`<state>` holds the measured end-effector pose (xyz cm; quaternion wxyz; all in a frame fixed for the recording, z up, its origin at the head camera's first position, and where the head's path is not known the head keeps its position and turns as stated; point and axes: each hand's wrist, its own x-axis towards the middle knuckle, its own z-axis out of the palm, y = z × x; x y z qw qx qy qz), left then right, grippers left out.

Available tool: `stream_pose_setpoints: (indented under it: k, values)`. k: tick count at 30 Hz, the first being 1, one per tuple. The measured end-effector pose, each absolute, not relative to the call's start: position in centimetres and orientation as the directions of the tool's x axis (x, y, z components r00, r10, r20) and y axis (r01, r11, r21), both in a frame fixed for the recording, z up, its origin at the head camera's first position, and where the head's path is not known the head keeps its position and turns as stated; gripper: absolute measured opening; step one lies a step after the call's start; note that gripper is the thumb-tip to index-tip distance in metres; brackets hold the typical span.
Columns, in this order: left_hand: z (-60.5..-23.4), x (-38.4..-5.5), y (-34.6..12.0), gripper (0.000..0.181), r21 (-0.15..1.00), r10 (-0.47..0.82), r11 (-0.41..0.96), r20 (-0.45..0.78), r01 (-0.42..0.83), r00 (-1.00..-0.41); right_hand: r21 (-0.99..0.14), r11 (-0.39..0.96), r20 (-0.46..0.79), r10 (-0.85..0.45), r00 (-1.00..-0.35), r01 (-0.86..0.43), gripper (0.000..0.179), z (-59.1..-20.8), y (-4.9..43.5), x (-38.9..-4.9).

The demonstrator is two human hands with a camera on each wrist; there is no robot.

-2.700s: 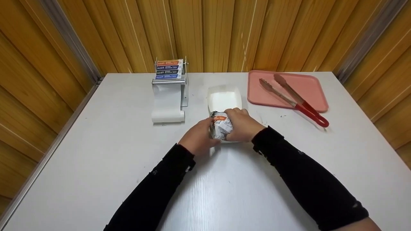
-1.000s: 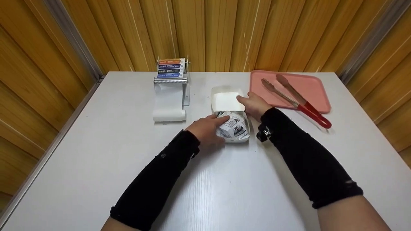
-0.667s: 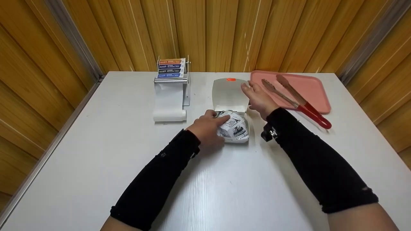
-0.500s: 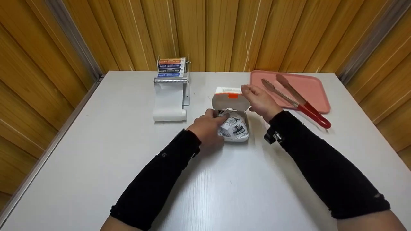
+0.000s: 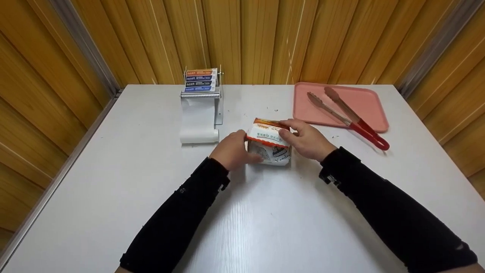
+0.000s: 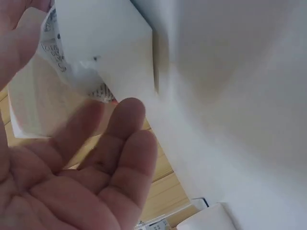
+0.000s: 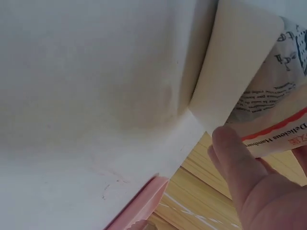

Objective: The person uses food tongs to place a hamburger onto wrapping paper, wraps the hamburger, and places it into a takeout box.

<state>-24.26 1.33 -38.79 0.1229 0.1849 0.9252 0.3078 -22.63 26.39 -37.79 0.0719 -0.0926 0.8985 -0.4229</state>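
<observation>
A paper hamburger box [image 5: 268, 133] with orange-red trim stands on the white table, its lid tilted partway down over a burger in printed wrapping paper [image 5: 265, 152]. From the right, my right hand [image 5: 310, 142] holds the lid, thumb on top and fingers at its back edge; the right wrist view shows fingertips at the lid's corner, by red print. My left hand [image 5: 231, 151] is at the box's left side, thumb near the front. Its fingers appear loosely bent beside the white box wall [image 6: 110, 48] in the left wrist view, not wrapped round it.
A metal label dispenser [image 5: 201, 94] with colourful stickers and a hanging white backing strip stands back left. Back right lies a pink tray [image 5: 371, 100], with red-handled tongs [image 5: 362, 131] across it, the handles over its front edge. Wood-patterned panels [image 5: 257, 41] rise behind the table.
The right hand has swung the box lid up from the back and forward over the wrapped burger. The left hand has come off the burger's top to the box's left side.
</observation>
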Motion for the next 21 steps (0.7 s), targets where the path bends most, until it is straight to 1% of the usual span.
stream_pose_setpoints:
  k: [2, 4, 6, 7, 9, 11, 14, 17, 21]
  values:
    - [-39.0, -24.3, 1.5, 0.093, 0.646, 0.409, 0.726, -0.129, 0.237, -0.903, -0.775, 0.626, -0.086, -0.247, -0.965, -0.091, 0.067, -38.1, 26.5, -22.4]
    - [-39.3, -24.3, 1.7, 0.112, 0.652, 0.422, 0.718, -0.13, 0.243, -0.897, -0.773, 0.63, -0.135, -0.274, -0.952, -0.072, 0.086, -38.4, 26.6, -22.2]
    - [-39.5, -24.5, 2.0, 0.12, 0.647, 0.449, 0.711, -0.116, 0.275, -0.886, -0.761, 0.647, -0.183, -0.294, -0.938, -0.054, 0.107, -38.7, 26.6, -22.0]
    - [-39.5, -24.5, 2.1, 0.121, 0.642, 0.461, 0.708, -0.102, 0.296, -0.881, -0.749, 0.661, -0.202, -0.3, -0.932, -0.05, 0.117, -38.8, 26.6, -21.9]
    - [-39.7, -24.6, 2.4, 0.119, 0.623, 0.485, 0.705, -0.078, 0.338, -0.871, -0.713, 0.699, -0.22, -0.302, -0.928, -0.058, 0.126, -39.1, 26.4, -21.7]
    - [-39.8, -24.6, 2.5, 0.112, 0.604, 0.501, 0.707, -0.063, 0.367, -0.863, -0.668, 0.741, -0.212, -0.28, -0.936, -0.071, 0.124, -39.3, 26.2, -21.7]
    - [-40.0, -24.7, 2.5, 0.101, 0.582, 0.507, 0.715, -0.051, 0.387, -0.86, -0.623, 0.777, -0.175, -0.252, -0.952, -0.092, 0.115, -39.5, 25.9, -21.7]
    - [-40.1, -24.6, 2.6, 0.094, 0.576, 0.499, 0.721, -0.044, 0.386, -0.865, -0.627, 0.773, -0.154, -0.244, -0.958, -0.096, 0.109, -39.7, 25.9, -21.6]
    - [-40.2, -24.5, 2.7, 0.092, 0.576, 0.486, 0.725, -0.04, 0.377, -0.873, -0.654, 0.752, -0.157, -0.244, -0.957, -0.084, 0.108, -39.8, 26.0, -21.5]
